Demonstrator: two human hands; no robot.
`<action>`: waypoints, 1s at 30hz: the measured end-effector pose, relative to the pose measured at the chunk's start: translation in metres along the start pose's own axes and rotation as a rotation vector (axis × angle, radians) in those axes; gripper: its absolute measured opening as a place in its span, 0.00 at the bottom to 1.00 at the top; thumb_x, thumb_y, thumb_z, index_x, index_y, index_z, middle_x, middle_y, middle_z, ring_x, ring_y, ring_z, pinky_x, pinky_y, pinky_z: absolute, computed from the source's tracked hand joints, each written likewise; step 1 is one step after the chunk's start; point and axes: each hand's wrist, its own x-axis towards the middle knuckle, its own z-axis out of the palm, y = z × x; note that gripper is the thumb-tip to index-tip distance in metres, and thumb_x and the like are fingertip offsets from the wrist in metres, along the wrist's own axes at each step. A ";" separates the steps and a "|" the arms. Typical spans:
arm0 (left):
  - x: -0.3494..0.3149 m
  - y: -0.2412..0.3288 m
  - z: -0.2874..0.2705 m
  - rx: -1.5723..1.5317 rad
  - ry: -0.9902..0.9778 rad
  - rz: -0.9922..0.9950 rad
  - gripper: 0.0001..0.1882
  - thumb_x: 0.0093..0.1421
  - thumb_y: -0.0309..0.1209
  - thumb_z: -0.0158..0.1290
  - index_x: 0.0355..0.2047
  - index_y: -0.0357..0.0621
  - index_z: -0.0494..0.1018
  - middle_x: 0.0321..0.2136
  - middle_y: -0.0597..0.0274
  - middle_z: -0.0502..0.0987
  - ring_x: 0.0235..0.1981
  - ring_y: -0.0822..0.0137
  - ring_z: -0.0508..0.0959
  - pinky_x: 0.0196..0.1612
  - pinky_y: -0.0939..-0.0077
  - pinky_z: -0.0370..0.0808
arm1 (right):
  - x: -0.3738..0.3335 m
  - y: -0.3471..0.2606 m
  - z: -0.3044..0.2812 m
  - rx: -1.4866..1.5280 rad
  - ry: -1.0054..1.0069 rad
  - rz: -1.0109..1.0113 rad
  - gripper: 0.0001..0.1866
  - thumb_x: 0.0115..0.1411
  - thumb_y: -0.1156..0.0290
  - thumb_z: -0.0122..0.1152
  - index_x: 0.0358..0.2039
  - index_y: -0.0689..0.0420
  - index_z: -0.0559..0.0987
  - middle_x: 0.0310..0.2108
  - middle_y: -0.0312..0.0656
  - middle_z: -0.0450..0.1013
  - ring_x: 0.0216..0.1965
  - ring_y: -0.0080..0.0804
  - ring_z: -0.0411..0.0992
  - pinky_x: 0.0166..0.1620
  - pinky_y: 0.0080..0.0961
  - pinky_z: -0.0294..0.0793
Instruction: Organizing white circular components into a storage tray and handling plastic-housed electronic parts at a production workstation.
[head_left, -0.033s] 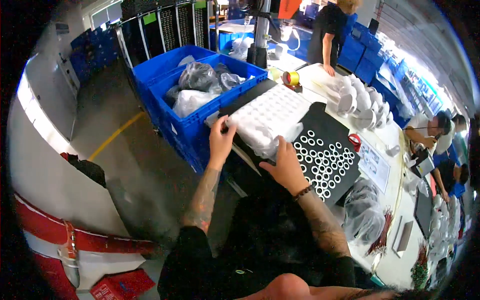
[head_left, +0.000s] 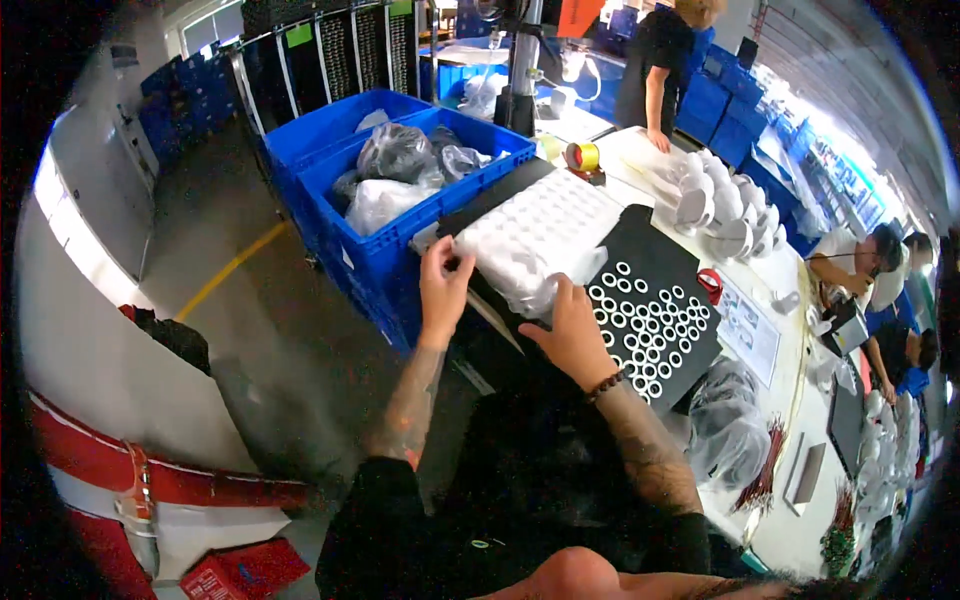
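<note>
Left hand (head_left: 443, 290) shifting very slightly; right hand (head_left: 578, 340) and everything on the counter (head_left: 800, 408) staying almost exactly put.

One white pack (head_left: 545, 215), dimpled and film-wrapped, lying at the counter's near left edge, beside the bins. Two hands working its near side. Left: half open, fingers curling at the pack's left corner; whether it is pinching anything, cannot tell. Right: thumb spreading away from the fingers, fingertips touching loose film (head_left: 540, 298) at the near right corner; firm hold or not, cannot tell. One bracelet (head_left: 606, 386) circling the right wrist.

Two blue bins (head_left: 345, 275) standing off the counter's left edge, the nearer one holding several bags (head_left: 395, 155).

Right of the pack, one black mat (head_left: 645, 240) carrying dozens of white rings (head_left: 652, 342), overlapping too much for an exact count. One spool (head_left: 582, 156) sitting beyond the pack's far edge. One sheet (head_left: 752, 330) lying past the mat's right edge.
</note>
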 end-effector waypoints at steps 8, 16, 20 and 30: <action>-0.065 0.047 -0.004 -0.309 -0.292 -0.375 0.16 0.72 0.41 0.54 0.32 0.42 0.76 0.20 0.71 0.72 0.20 0.80 0.69 0.23 0.81 0.66 | 0.035 0.005 0.016 0.067 -0.010 -0.027 0.20 0.54 0.78 0.67 0.45 0.60 0.69 0.40 0.59 0.72 0.40 0.62 0.72 0.42 0.49 0.74; -0.020 0.050 -0.001 -0.606 -0.379 -0.557 0.24 0.73 0.48 0.50 0.43 0.35 0.76 0.34 0.60 0.79 0.32 0.71 0.80 0.28 0.75 0.80 | 0.085 -0.029 0.010 0.446 0.218 0.185 0.08 0.65 0.75 0.59 0.44 0.63 0.76 0.37 0.51 0.78 0.41 0.42 0.78 0.43 0.34 0.76; -0.012 0.056 -0.002 -0.582 -0.365 -0.378 0.24 0.72 0.47 0.52 0.46 0.33 0.77 0.38 0.61 0.81 0.38 0.73 0.80 0.40 0.79 0.77 | 0.065 -0.046 0.020 0.304 0.059 0.030 0.20 0.62 0.72 0.63 0.52 0.64 0.73 0.51 0.58 0.73 0.49 0.56 0.75 0.51 0.41 0.76; -0.027 0.014 -0.001 -0.206 -0.151 -0.115 0.17 0.69 0.38 0.58 0.29 0.37 0.75 0.19 0.73 0.72 0.22 0.80 0.68 0.26 0.78 0.66 | 0.074 -0.044 -0.030 -0.022 -0.122 0.081 0.16 0.63 0.56 0.65 0.36 0.57 0.85 0.25 0.46 0.80 0.27 0.41 0.80 0.32 0.33 0.77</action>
